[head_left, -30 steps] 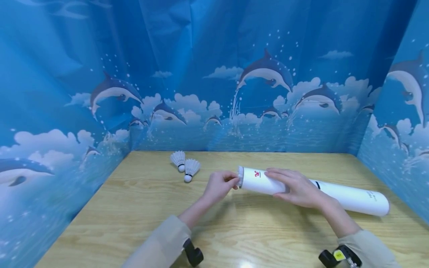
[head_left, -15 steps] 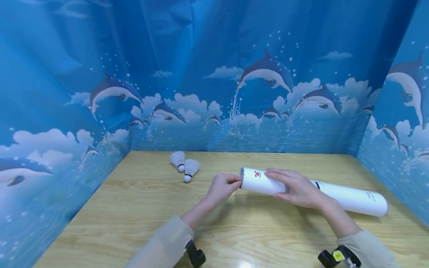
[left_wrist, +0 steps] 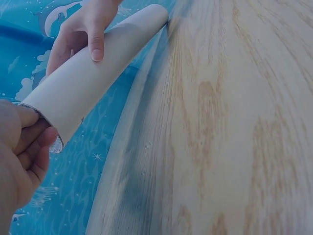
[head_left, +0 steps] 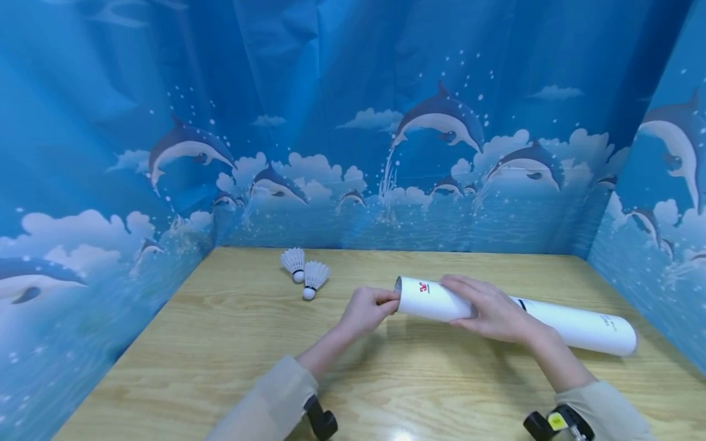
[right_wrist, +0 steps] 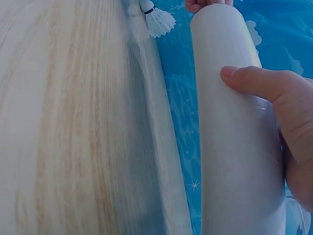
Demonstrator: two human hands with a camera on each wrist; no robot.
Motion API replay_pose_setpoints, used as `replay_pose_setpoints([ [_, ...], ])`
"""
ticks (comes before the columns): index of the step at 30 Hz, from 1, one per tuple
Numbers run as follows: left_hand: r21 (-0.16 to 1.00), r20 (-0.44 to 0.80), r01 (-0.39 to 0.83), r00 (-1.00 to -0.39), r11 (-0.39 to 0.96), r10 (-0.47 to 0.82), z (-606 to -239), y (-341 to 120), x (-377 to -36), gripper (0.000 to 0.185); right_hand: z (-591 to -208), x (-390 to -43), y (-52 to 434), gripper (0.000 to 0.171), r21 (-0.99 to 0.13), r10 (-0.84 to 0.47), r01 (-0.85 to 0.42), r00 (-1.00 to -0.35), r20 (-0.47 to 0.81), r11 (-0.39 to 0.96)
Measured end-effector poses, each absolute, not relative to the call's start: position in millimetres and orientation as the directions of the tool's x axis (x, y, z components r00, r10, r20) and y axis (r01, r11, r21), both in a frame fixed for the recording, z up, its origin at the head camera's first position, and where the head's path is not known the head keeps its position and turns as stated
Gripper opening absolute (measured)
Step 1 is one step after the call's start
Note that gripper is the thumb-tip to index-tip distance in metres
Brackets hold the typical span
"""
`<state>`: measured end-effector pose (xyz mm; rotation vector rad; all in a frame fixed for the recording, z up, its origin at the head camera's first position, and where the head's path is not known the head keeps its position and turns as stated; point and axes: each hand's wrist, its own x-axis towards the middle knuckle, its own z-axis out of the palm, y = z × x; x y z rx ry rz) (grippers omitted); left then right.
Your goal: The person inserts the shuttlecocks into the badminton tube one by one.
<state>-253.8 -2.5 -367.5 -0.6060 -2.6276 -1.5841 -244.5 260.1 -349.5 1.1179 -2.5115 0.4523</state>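
A long white shuttlecock tube (head_left: 573,324) slants across the right half of the table in the head view, its mouth raised and facing left. My right hand (head_left: 491,309) grips it near the middle from above; the right wrist view shows the thumb lying along the tube (right_wrist: 239,147). At the mouth, my left hand (head_left: 366,312) has its fingertips just inside the rim. The left wrist view shows those fingers curled, with a bit of white shuttlecock skirt (left_wrist: 56,146) beside them. Most of that shuttlecock is hidden in the tube.
Two white shuttlecocks lie together at the back left of the wooden table (head_left: 220,331), one shuttlecock (head_left: 293,263) behind the other shuttlecock (head_left: 315,279). A blue dolphin-print curtain (head_left: 342,122) stands behind the table and along its sides.
The shuttlecock skirt that stuck out of the tube mouth has gone inside. My left hand has moved slightly right, its fingertips now within the rim. My right hand keeps its hold.
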Motion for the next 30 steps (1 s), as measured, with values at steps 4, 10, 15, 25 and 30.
replay_pose_setpoints([
  [4,0.853,0.209,0.336,-0.921,0.4,0.327,-367.7,-3.8,-253.4,0.018,-346.8,-243.3,259.1,0.073,-0.17,-0.623,-0.717,-0.679,0.388,0.676],
  [10,0.841,0.243,0.367,-0.912,0.396,0.33,-367.1,-4.7,-251.8,0.017,-347.3,-244.1,259.3,0.071,-0.154,-0.627,-0.723,-0.669,0.399,0.673],
  [15,0.811,0.275,0.407,-0.9,0.421,0.338,-366.5,-4.5,-250.6,0.015,-348.9,-245.1,260.3,0.071,-0.126,-0.638,-0.743,-0.637,0.433,0.657],
  [25,0.799,0.272,0.408,-0.9,0.442,0.34,-370.8,-32.4,-255.3,0.019,-350.5,-246.2,260.7,0.072,-0.098,-0.653,-0.771,-0.593,0.471,0.63],
  [30,0.778,0.319,0.397,-0.917,0.487,0.239,-370.5,-61.7,-266.7,0.017,-348.0,-246.5,262.0,0.073,-0.097,-0.65,-0.764,-0.602,0.464,0.638],
])
